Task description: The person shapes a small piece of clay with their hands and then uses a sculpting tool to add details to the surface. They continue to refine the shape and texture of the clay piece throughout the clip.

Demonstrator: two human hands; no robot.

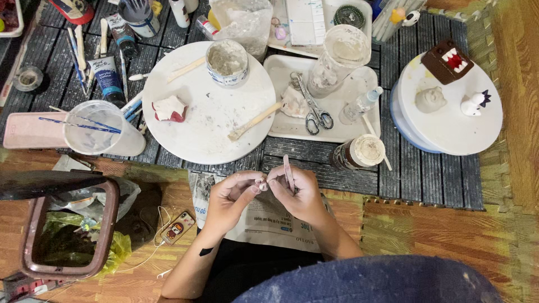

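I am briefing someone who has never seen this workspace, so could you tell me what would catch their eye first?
Both hands meet low in the centre: the left hand pinches a small pale lump, and the right hand holds a thin stick tool. Just above lies a large white round board, smeared, with a wooden spatula on it. At far right, a white turntable carries a brown toothy figure.

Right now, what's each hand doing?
Left hand: closed, pinching a small clay piece.
Right hand: closed, holding a thin sculpting tool.
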